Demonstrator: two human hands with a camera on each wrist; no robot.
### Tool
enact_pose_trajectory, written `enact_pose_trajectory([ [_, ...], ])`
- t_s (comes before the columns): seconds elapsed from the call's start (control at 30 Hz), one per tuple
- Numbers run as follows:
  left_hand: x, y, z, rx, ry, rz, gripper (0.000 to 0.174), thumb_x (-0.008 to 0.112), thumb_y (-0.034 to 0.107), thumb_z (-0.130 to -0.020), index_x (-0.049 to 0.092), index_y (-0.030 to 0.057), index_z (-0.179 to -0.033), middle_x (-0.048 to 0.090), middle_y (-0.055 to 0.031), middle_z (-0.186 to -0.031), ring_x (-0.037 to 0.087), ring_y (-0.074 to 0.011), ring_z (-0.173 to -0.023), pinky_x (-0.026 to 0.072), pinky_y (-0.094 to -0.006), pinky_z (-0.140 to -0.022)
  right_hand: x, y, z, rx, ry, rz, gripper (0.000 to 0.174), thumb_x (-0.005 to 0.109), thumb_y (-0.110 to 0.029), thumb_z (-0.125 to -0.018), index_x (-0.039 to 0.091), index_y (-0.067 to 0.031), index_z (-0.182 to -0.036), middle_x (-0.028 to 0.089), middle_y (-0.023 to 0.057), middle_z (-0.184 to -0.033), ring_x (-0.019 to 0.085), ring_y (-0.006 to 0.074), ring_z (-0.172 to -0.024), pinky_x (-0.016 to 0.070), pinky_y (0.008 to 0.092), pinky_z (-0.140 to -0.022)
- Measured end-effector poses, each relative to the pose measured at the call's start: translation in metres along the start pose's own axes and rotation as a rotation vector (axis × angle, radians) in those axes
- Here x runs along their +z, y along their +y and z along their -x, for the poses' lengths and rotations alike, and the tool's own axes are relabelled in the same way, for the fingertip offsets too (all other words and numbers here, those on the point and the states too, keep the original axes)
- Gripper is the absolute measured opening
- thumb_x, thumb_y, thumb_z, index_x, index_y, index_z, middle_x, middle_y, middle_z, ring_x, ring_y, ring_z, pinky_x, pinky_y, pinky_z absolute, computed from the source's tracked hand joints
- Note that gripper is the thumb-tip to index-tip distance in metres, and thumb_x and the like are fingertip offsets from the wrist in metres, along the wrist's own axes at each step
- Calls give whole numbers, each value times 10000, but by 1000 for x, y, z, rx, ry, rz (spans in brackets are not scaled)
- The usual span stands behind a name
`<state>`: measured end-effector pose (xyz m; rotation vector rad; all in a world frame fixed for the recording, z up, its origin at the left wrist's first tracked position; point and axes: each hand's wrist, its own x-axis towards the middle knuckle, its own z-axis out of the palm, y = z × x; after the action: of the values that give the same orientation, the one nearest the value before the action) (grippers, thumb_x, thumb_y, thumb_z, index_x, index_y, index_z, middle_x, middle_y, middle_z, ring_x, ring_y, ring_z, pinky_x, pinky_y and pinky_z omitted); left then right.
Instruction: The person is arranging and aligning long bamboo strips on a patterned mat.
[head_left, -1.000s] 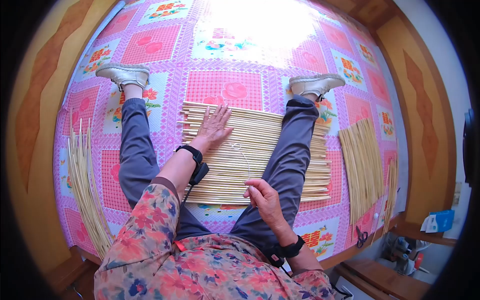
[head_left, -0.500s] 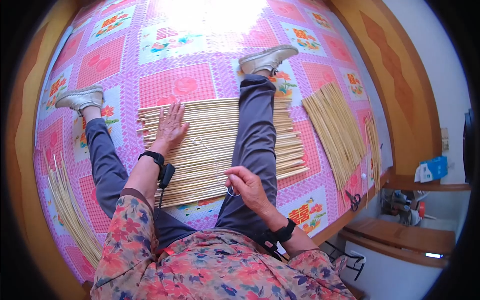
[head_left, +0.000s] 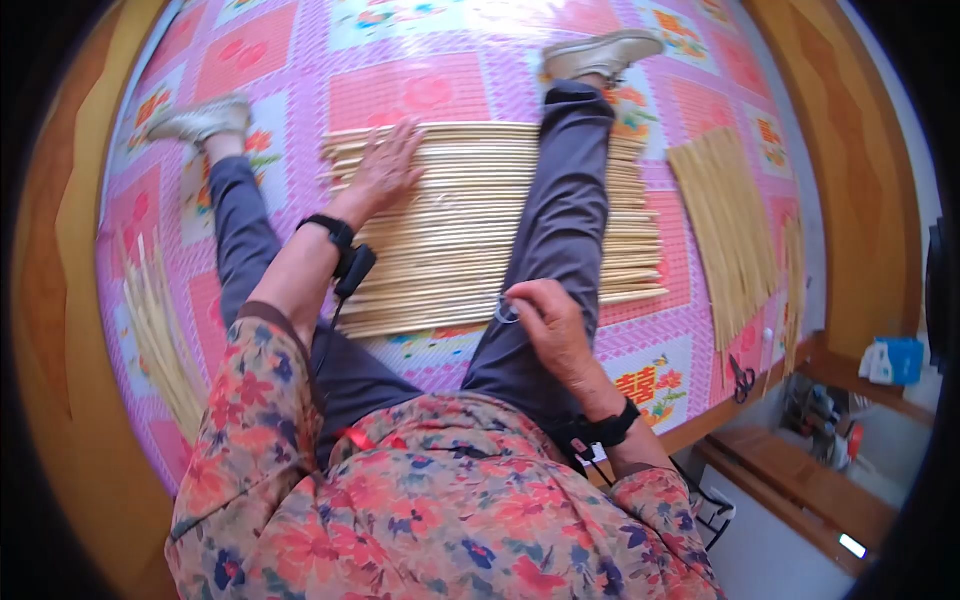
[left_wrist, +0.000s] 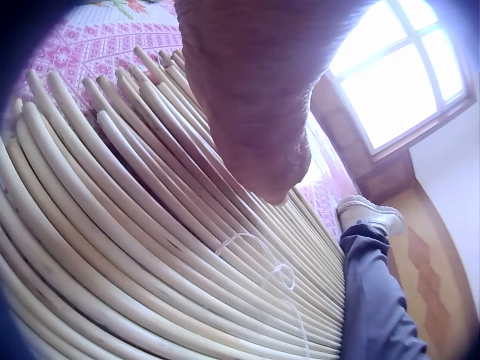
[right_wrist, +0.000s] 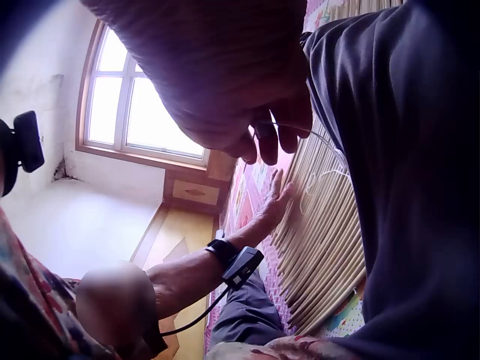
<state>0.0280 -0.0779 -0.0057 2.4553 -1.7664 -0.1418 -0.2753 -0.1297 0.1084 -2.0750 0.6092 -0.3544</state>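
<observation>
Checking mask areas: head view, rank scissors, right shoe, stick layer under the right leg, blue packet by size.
Largest to smallest:
1. Stick layer
2. Right shoe
3. Blue packet
4. Scissors

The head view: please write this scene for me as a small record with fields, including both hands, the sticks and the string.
Left hand: spread on the central sticks
Right hand: pinches the string, near the right leg
Central sticks: side by side, the right leg across them
String: white, thin, partly looped over the central sticks
Left side: loose sticks
Right side: a wide group of sticks, scissors
Cover underneath: pink, patterned
</observation>
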Motion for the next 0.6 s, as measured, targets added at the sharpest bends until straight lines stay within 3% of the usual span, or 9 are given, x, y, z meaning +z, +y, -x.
enact_pose_trajectory([
  [0.13, -17, -5, 34, 107, 115, 50, 508, 438, 277, -859, 295, 67, -1299, 224, -104, -1388, 172, -245, -1299, 130, -466, -1037, 1, 2, 1, -155, -29, 195, 69, 592, -54, -726, 563, -56, -789, 542, 83, -744, 512, 262, -741, 398, 348, -652],
  [0.23, -33, -12, 78, 1, 165, 184, 483, 476, 232, -842, 333, 54, -1268, 261, -125, -1364, 198, -263, -1288, 153, -471, -1028, 3, 6, 3, -252, -81, 327, 60, 588, -67, -727, 558, -74, -779, 533, 70, -735, 506, 253, -722, 389, 345, -638],
  [0.3, -44, -4, 107, 14, 145, 140, 470, 505, 198, -823, 359, 44, -1242, 280, -141, -1347, 217, -278, -1278, 166, -475, -1020, 12, 4, 3, -306, -125, 398, 59, 584, -73, -727, 552, -81, -776, 530, 63, -732, 504, 249, -715, 386, 343, -632],
  [0.37, -49, 12, 132, 149, -54, 77, 503, 509, 205, -818, 335, 43, -1261, 242, -136, -1370, 199, -286, -1283, 149, -473, -1025, 24, 7, 5, -402, -221, 437, 58, 571, -81, -725, 539, -80, -773, 533, 52, -735, 506, 237, -715, 386, 329, -621],
  [0.4, -50, 18, 141, 143, -52, 71, 503, 509, 205, -818, 335, 43, -1261, 242, -136, -1370, 199, -286, -1283, 149, -473, -1025, 32, 6, 5, -403, -260, 396, 62, 559, -75, -721, 531, -74, -777, 529, 59, -716, 517, 243, -703, 401, 339, -626],
  [0.6, -26, 48, 145, 96, -176, 91, 634, 481, 378, -818, 275, 26, -1302, 187, -151, -1391, 135, -271, -1306, 89, -470, -1044, 50, 2, 4, -409, -332, 306, 65, 556, -73, -738, 534, -66, -799, 527, 85, -695, 537, 268, -683, 426, 362, -622],
])
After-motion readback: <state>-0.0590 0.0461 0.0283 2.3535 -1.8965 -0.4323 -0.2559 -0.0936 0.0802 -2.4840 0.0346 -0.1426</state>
